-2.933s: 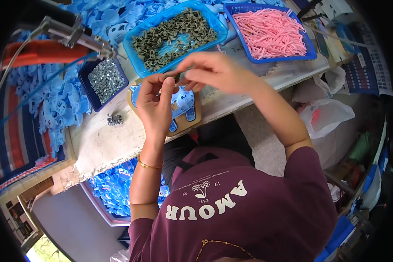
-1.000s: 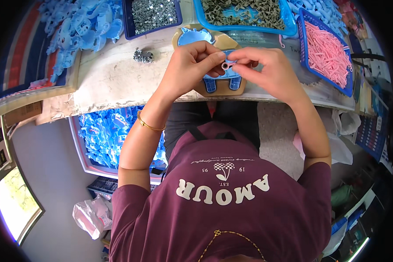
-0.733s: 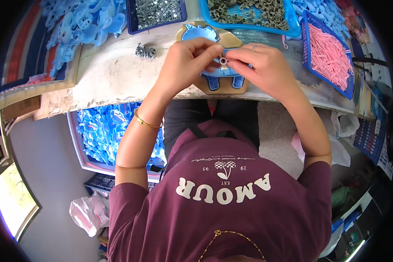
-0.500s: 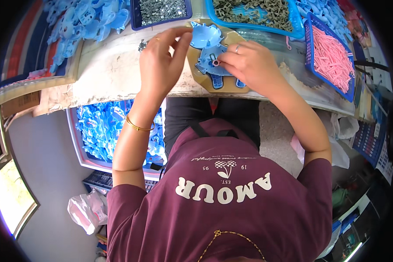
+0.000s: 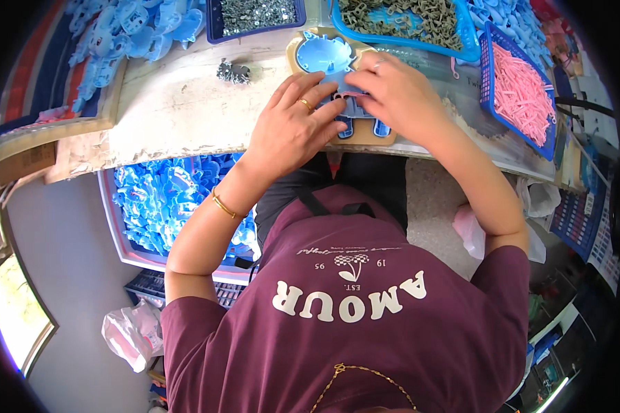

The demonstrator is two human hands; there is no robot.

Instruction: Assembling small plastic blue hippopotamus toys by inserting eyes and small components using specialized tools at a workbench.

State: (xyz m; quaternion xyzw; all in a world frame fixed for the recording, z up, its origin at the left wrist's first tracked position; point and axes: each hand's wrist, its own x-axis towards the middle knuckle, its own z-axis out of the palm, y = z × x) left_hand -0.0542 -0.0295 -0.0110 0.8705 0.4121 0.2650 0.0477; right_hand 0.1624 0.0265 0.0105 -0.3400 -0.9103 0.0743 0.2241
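A light blue plastic toy shell (image 5: 326, 55), hollow side up with a round head and two short legs, lies in a tan fixture (image 5: 365, 138) at the table's front edge. My left hand (image 5: 293, 120) reaches over the shell's body from the left, its fingers apart and the tips touching the shell. From the right, my right hand (image 5: 403, 93) bends over the body with thumb and fingers pinched together. Between the fingertips shows a bit of a small pink part (image 5: 351, 94). My fingers hide most of the body, and what the right hand pinches cannot be made out.
Left of the fixture sits a small heap of metal pieces (image 5: 233, 71). Behind are a bin of silvery parts (image 5: 253, 34) and a blue tray (image 5: 472, 41) of olive-brown pieces. A basket (image 5: 488, 69) of pink strips stands right. Blue shells (image 5: 162, 199) fill a crate below the table.
My left hand has come right and down from beside the shell's head onto its body, uncovering the metal heap. The right hand has shifted slightly and still works at the body.
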